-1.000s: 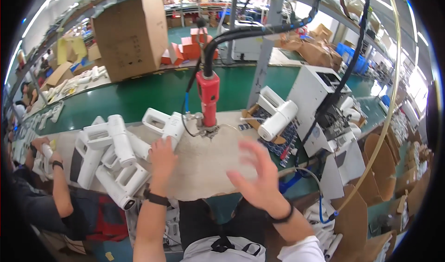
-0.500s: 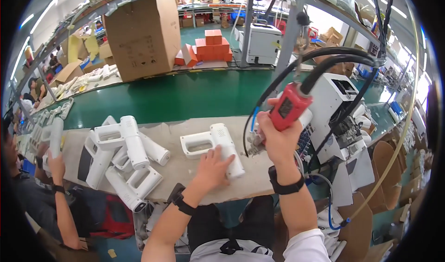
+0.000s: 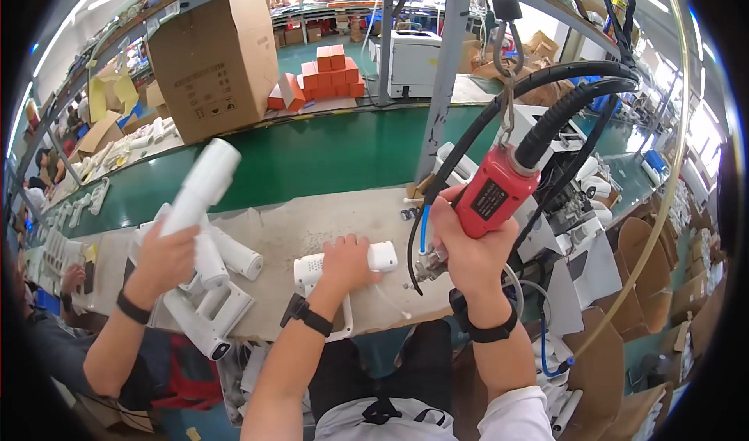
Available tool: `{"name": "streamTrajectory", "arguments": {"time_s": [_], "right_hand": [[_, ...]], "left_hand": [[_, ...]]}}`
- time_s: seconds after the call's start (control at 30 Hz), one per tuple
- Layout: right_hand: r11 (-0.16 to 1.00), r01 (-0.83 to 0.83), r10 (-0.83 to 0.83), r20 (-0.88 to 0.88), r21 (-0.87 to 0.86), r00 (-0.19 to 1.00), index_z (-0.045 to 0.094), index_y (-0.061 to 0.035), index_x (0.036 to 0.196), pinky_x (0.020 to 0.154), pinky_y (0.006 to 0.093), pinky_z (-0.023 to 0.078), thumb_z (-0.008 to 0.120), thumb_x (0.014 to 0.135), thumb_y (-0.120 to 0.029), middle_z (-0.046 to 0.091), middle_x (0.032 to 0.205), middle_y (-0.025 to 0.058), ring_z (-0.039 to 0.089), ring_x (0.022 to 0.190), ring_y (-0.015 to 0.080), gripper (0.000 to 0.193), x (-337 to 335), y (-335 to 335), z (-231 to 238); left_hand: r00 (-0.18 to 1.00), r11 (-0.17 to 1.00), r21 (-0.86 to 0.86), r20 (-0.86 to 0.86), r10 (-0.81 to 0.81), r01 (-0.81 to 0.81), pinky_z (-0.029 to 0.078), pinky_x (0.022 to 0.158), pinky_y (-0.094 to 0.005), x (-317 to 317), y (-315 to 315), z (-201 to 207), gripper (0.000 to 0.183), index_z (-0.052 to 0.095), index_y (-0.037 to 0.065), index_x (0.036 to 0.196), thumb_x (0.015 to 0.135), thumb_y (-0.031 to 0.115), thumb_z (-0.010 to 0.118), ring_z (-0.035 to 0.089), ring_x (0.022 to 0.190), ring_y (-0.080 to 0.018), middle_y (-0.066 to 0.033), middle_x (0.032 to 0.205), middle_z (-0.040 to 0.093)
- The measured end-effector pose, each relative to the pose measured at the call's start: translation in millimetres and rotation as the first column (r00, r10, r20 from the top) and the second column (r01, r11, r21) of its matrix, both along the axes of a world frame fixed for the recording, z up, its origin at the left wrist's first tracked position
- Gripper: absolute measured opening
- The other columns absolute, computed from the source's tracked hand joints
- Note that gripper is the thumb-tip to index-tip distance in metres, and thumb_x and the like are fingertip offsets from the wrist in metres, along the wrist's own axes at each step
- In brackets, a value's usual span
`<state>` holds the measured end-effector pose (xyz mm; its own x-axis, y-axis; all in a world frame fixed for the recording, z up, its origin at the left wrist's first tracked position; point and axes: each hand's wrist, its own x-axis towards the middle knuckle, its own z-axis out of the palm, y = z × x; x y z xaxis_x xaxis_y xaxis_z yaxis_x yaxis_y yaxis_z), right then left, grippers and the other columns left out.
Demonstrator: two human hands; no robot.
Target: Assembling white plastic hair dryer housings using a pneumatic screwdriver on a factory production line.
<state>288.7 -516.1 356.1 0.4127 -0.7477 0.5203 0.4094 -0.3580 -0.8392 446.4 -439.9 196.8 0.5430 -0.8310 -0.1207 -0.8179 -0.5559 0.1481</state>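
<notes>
My left hand [image 3: 343, 263] presses down on a white handle-shaped plastic device [image 3: 379, 255] lying on the grey bench mat [image 3: 312, 223]. In my right hand [image 3: 468, 247] is a red powered screwdriver [image 3: 493, 193], held tilted, its tip [image 3: 425, 265] low and just right of the white device. Thick black hoses [image 3: 562, 98] run up from the tool, which also hangs from a hook [image 3: 505, 43]. At the left, a co-worker's hand [image 3: 164, 260] lifts a white cylinder-shaped part [image 3: 201, 185].
A pile of white housings [image 3: 214, 285] lies left of my hands. Behind the mat runs a green conveyor belt [image 3: 312, 156] with a cardboard box [image 3: 214, 63] and orange boxes [image 3: 328, 70]. A metal post [image 3: 441, 90] rises ahead; white parts and cartons crowd the right.
My right hand has taken hold of the red screwdriver and brought it down to the right of the white device. My left hand settled on that device. The co-worker's hand raised a white cylinder.
</notes>
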Motion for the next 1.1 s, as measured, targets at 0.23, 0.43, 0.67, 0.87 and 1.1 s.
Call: {"name": "streamTrajectory", "arguments": {"time_s": [0.23,0.43,0.67,0.87,1.1], "right_hand": [[0.995,-0.097,0.097,0.039,0.014,0.995,0.06,0.0027,0.086,0.041,0.0205,0.037,0.066,0.085,-0.004,0.056,0.059,0.0021,0.051,0.046,0.0073,0.008,21,5,-3],[0.992,-0.125,0.123,0.061,0.026,0.991,0.059,0.0021,0.086,0.041,0.0204,0.036,0.065,0.086,-0.005,0.055,0.059,0.002,0.051,0.046,0.0078,0.009,31,10,-3],[0.988,-0.153,0.15,0.092,0.027,0.984,0.058,0.0026,0.085,0.04,0.0205,0.036,0.064,0.086,-0.004,0.056,0.061,0.0031,0.052,0.046,0.0081,0.009,34,9,0],[0.988,-0.153,0.154,0.086,-0.017,0.984,0.057,0.0025,0.086,0.039,0.0206,0.036,0.065,0.086,-0.005,0.056,0.062,0.0037,0.052,0.046,0.0088,0.01,33,9,-1],[0.988,-0.15,0.151,0.165,-0.018,0.975,0.055,0.003,0.091,0.039,0.0216,0.037,0.063,0.086,-0.002,0.055,0.062,0.0042,0.051,0.045,0.0096,0.011,30,11,4]], "left_hand": [[0.923,0.754,-0.608,-0.09,-0.374,0.247,0.038,0.094,-0.046,-28,19,6,0.069,0.06,0.006,0.114,0.062,0.047,0.081,0.054,0.109,-0.0296,-0.0109,0.11,0.061],[0.913,0.626,-0.776,-0.193,-0.36,0.082,0.041,0.088,-0.039,-38,19,-1,0.031,0.068,0.011,0.098,0.071,0.022,0.077,0.06,0.093,-0.0276,-0.0084,0.093,0.067],[0.948,0.728,-0.685,-0.245,-0.202,-0.022,0.041,0.087,-0.0388,-35,29,15,0.026,0.072,0.016,0.087,0.065,0.003,0.071,0.061,0.089,-0.0242,-0.0047,0.085,0.068],[0.974,0.73,-0.683,-0.147,-0.173,0.027,0.04,0.093,-0.0415,-33,28,17,0.033,0.072,0.018,0.088,0.061,0.0,0.07,0.063,0.093,-0.023,-0.003,0.088,0.07],[0.904,0.695,-0.718,-0.313,-0.293,-0.023,0.041,0.092,-0.0414,-28,28,13,0.041,0.071,0.018,0.093,0.062,-0.008,0.065,0.063,0.09,-0.0251,-0.003,0.088,0.069]]}}
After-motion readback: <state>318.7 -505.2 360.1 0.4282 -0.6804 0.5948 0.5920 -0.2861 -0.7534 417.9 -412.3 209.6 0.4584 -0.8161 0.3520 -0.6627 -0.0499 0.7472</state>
